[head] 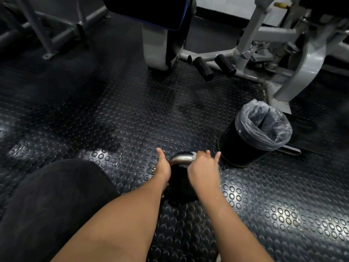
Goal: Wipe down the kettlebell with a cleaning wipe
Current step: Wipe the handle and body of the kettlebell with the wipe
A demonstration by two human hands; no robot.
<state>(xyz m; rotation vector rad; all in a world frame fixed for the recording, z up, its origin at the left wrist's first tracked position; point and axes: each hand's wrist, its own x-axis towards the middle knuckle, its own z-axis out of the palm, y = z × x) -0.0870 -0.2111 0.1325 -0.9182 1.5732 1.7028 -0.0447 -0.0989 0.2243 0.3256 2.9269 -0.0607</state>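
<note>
A black kettlebell [179,186] with a shiny steel handle [182,157] stands on the studded rubber floor between my hands. My left hand [163,168] rests against its left side, thumb pointing up and forward, its fingers hidden behind the bell. My right hand [204,168] lies over the right end of the handle and presses a white cleaning wipe [194,153] onto it; only a small corner of the wipe shows. Some of its fingers stick out straight toward the bin.
A black waste bin [245,142] lined with a clear bag stands just right of the kettlebell. Grey gym machines [264,53] with black foot pegs fill the back. My dark-clothed knee [52,205] is at lower left. The floor looks wet in patches.
</note>
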